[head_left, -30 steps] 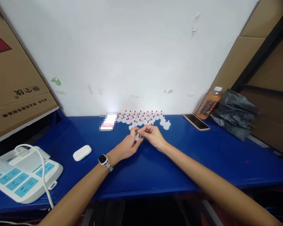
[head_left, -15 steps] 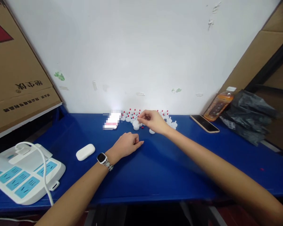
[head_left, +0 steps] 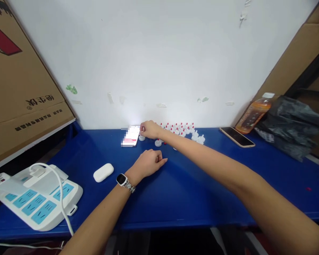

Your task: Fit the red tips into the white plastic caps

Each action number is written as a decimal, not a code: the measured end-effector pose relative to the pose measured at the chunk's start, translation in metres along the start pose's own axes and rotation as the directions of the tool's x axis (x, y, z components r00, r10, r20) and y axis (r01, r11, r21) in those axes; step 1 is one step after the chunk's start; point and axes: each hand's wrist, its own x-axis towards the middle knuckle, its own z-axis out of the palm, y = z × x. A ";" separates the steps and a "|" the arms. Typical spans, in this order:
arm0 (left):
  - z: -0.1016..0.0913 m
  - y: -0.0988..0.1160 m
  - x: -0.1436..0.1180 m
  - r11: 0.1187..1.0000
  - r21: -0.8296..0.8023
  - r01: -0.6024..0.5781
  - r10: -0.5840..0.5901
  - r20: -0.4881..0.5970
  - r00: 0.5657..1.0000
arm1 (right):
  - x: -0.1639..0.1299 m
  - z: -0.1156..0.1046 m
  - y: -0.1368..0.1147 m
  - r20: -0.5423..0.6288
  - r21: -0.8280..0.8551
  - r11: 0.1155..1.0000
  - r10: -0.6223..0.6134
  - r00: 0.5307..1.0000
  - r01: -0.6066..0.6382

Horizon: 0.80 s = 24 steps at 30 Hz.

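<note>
White plastic caps (head_left: 180,130) with red tips sit in rows at the back of the blue tabletop (head_left: 191,184), against the white wall (head_left: 159,56). A few plain white caps (head_left: 198,138) without red tips stand loose at the right end of the group, and one more cap (head_left: 157,142) sits alone in front. Small, round, too small to see detail.

Right hand (head_left: 149,129) is stretched to the left end of the rows, fingers bunched together over a cap (head_left: 141,137) beside the blurred card (head_left: 130,136). Cannot tell whether the fingers actually pinch anything.

Left hand (head_left: 148,162) rests on the tabletop nearer the edge, fingers curled loosely into a fist; whether anything is inside is hidden. Wristwatch (head_left: 122,179) with a metal band on that wrist.

Containers: clear bottle (head_left: 253,113) with white lid, orange liquid inside, leaning at the right by the wall. Crumpled black plastic bag (head_left: 292,124) next to it, contents not visible. Cardboard box (head_left: 21,78) at the left.

Also on the tabletop: dark phone (head_left: 237,136) lying flat near the bottle, smooth white earbud case (head_left: 103,172), white power strip (head_left: 37,200) with blue sockets and a white cable (head_left: 58,191) plugged in.
</note>
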 end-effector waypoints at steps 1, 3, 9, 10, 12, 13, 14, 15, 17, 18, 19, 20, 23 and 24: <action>0.000 0.000 0.000 1.000 0.005 -0.003 0.003 -0.001 1.000 | -0.005 -0.005 0.002 -0.033 0.030 1.000 -0.001 0.999 0.002; -0.001 0.001 -0.001 1.000 0.015 -0.009 0.009 -0.003 1.000 | -0.021 -0.016 0.009 -0.116 0.102 0.995 -0.005 0.993 0.017; -0.001 0.004 -0.001 1.000 0.008 -0.018 0.018 -0.018 1.000 | -0.107 -0.045 0.055 -0.321 0.201 0.979 0.078 0.944 -0.012; 0.000 0.004 -0.001 1.000 0.008 -0.018 0.018 -0.019 1.000 | -0.123 -0.047 0.064 -0.337 0.198 0.980 0.100 0.936 -0.034; 0.002 0.005 0.001 1.000 0.015 -0.014 0.014 -0.026 1.000 | -0.152 -0.048 0.081 -0.352 0.188 0.978 0.149 0.924 -0.086; 0.004 0.005 0.001 1.000 0.022 -0.009 0.010 -0.033 0.999 | -0.164 -0.047 0.089 -0.355 0.186 0.976 0.174 0.918 -0.112; 0.005 0.006 0.002 1.000 0.029 -0.005 0.006 -0.040 0.999 | -0.173 -0.045 0.095 -0.354 0.182 0.974 0.195 0.915 -0.137; 0.005 0.006 0.004 0.999 0.035 0.000 0.001 -0.045 0.999 | -0.179 -0.041 0.099 -0.343 0.181 0.971 0.214 0.915 -0.159; 0.007 0.008 0.006 0.999 0.044 0.010 -0.008 -0.047 0.999 | -0.183 -0.033 0.105 -0.302 0.189 0.965 0.232 0.925 -0.181; 0.007 0.010 0.007 0.999 0.047 0.015 -0.012 -0.046 0.999 | -0.182 -0.029 0.106 -0.282 0.199 0.963 0.236 0.930 -0.184; 0.007 0.011 0.008 0.999 0.049 0.018 -0.016 -0.044 0.999 | -0.180 -0.026 0.107 -0.269 0.213 0.960 0.239 0.933 -0.184; 0.007 0.012 0.009 0.999 0.050 0.021 -0.019 -0.040 0.999 | -0.177 -0.023 0.107 -0.264 0.226 0.956 0.244 0.933 -0.186; 0.007 0.016 0.009 0.999 0.041 0.027 -0.026 -0.027 0.999 | -0.175 -0.024 0.107 -0.291 0.238 0.949 0.273 0.917 -0.207; 0.007 0.018 0.009 0.999 0.035 0.027 -0.027 -0.020 0.999 | -0.177 -0.027 0.108 -0.307 0.235 0.948 0.284 0.908 -0.217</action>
